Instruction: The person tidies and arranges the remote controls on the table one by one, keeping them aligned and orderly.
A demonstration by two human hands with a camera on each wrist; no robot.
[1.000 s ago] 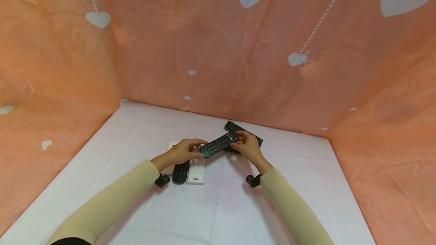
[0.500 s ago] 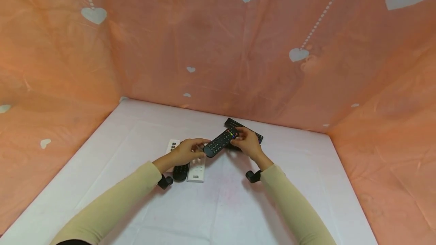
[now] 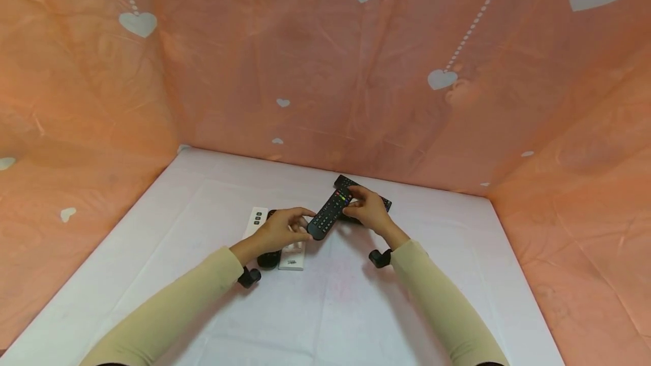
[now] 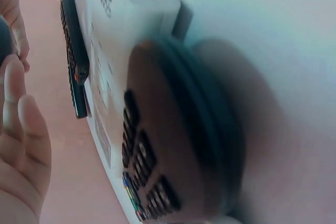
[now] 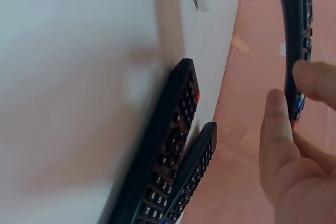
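A black remote control (image 3: pixel 329 214) with coloured buttons is held above the table, its button face up. My right hand (image 3: pixel 371 210) pinches its far end between thumb and fingers; the right wrist view shows the thumb (image 5: pixel 316 81) against it. At the near end, my left hand (image 3: pixel 282 227) has thumb and fingers about the rounded tip. Under and beside the left hand lie another black remote (image 3: pixel 268 260) and a white remote (image 3: pixel 291 263), both partly hidden. Behind the right hand, two more black remotes (image 5: pixel 163 145) (image 5: pixel 197 174) lie on the table.
A second white piece with dark buttons (image 3: pixel 256 218) lies left of the left hand, partly covered. The white-covered table (image 3: pixel 325 309) meets orange cloth walls (image 3: pixel 315 72) with heart prints at the back and sides. Dark wrist-camera mounts (image 3: pixel 380 258) hang below the sleeves.
The held remote has turned steeper, its near end swinging toward the person while the far end moved slightly away. Both hands stay about it. The head view has shifted a little.
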